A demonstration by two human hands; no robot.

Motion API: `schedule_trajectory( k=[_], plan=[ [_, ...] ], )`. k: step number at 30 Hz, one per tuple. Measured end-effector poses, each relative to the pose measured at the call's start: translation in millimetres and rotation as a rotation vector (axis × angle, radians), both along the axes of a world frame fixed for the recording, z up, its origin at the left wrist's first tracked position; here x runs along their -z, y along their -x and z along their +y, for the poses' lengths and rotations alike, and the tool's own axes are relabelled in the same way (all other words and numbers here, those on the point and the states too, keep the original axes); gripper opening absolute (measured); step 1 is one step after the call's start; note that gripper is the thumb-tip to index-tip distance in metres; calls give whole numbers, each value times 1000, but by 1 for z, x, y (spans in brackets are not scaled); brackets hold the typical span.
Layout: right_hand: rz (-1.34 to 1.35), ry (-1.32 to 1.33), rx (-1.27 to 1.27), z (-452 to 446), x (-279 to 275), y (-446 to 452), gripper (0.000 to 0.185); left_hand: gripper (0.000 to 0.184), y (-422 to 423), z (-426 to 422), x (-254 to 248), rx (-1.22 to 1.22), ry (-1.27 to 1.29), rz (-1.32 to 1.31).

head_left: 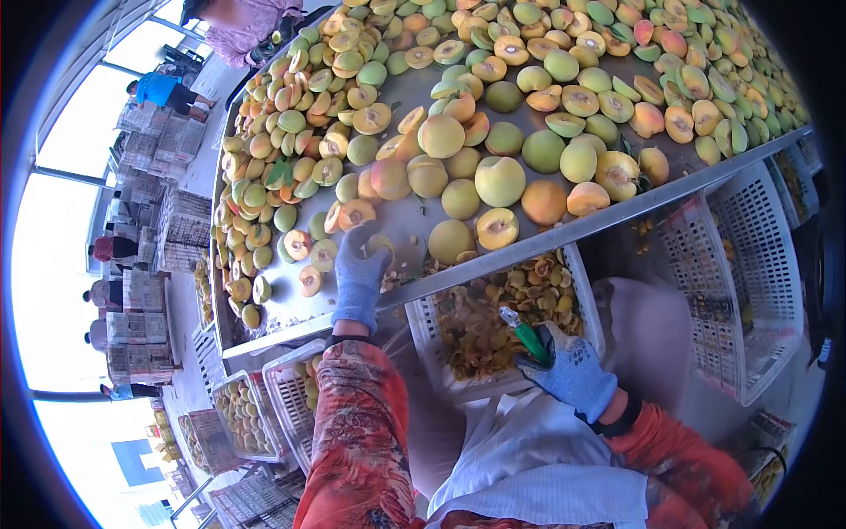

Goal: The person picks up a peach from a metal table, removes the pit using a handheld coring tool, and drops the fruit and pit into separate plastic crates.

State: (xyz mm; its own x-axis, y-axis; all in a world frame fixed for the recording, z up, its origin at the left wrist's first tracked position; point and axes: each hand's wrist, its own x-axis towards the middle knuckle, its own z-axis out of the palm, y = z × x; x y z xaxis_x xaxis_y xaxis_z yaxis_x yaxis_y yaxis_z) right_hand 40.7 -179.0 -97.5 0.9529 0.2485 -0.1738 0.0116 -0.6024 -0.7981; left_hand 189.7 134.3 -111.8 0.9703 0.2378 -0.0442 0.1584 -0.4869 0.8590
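Observation:
My left hand [359, 278], in a blue-grey work glove, is over the near edge of the metal table [304, 328]. Its thumb and fingers are apart, beside a cut peach half [357, 214]; a blurred pale piece shows between them, and I cannot tell whether they touch it. My right hand [575, 375], gloved alike, is closed around a green-handled tool [530, 339] with a short metal tip pointing up and left. That hand is above the right side of a white crate [589, 295] holding peach scraps [476, 322]. Whole peaches [500, 182] and halves cover much of the table.
A raised metal rim [617, 214] runs along the table's near side. White baskets [762, 264] stand at right, and crates of peaches [245, 414] at lower left. Across the table is another person [242, 35]. Crate stacks [181, 229] and several people are farther left.

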Motion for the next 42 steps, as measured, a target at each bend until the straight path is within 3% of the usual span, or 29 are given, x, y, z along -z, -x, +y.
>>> schedule_trajectory(
  k=[2, 4, 5, 6, 8, 10, 11, 15, 19, 25, 27, 31, 33, 34, 36, 38, 40, 42],
  plan=[
    [15, -115, 58, -1, -5, 2, 38, 46, 22, 7, -35, 61, 904, -3],
    [-58, -143, 27, 4, -4, 3, 37, 46, 51, -20, -81, 369, -638, -183],
    [-126, -168, 9, 7, -5, 4, 36, 56, 64, -28, -80, 389, -304, -156],
    [-127, -169, -4, 11, -12, 4, 36, 56, 77, -39, -82, 376, -306, -155],
    [-150, -37, -140, 23, -35, 1, 39, 55, 101, -65, -85, 1, 1275, 235],
    [-265, 23, -199, 30, -48, 3, 42, 49, 122, -86, -78, -64, 1031, 201],
    [-400, 134, -231, 33, -53, 4, 45, 47, 130, -88, -70, 56, 823, 96],
    [-640, 354, -323, 32, -58, 17, 50, 40, 159, -105, -86, -44, 1101, 241],
    [-768, 440, -357, 24, -64, 29, 49, 40, 170, -119, -102, -78, 1023, 167],
    [-771, 461, -335, 19, -76, 35, 47, 32, 179, -117, -116, -6, 1007, 208],
    [-793, 453, -329, 17, -77, 36, 47, 25, 182, -122, -123, 69, 632, 134],
    [-865, 447, -341, 14, -76, 38, 45, 27, 186, -116, -116, 86, 740, 110],
    [-838, 461, -376, 15, -72, 43, 44, 23, 190, -117, -120, 161, 564, 71],
    [-805, 476, -407, 15, -69, 47, 44, 23, 193, -118, -123, 158, 562, 77],
    [-762, 434, -423, 15, -67, 54, 44, 22, 198, -123, -129, -7, 848, 185],
    [-721, 400, -436, 15, -69, 61, 43, 23, 206, -132, -134, -41, 841, 163],
    [-425, 297, -442, 18, -77, 67, 45, 25, 208, -137, -134, -73, 837, 134],
    [-543, 281, -451, 15, -61, 62, 45, 24, 210, -139, -133, -90, 814, 48]
  ],
)
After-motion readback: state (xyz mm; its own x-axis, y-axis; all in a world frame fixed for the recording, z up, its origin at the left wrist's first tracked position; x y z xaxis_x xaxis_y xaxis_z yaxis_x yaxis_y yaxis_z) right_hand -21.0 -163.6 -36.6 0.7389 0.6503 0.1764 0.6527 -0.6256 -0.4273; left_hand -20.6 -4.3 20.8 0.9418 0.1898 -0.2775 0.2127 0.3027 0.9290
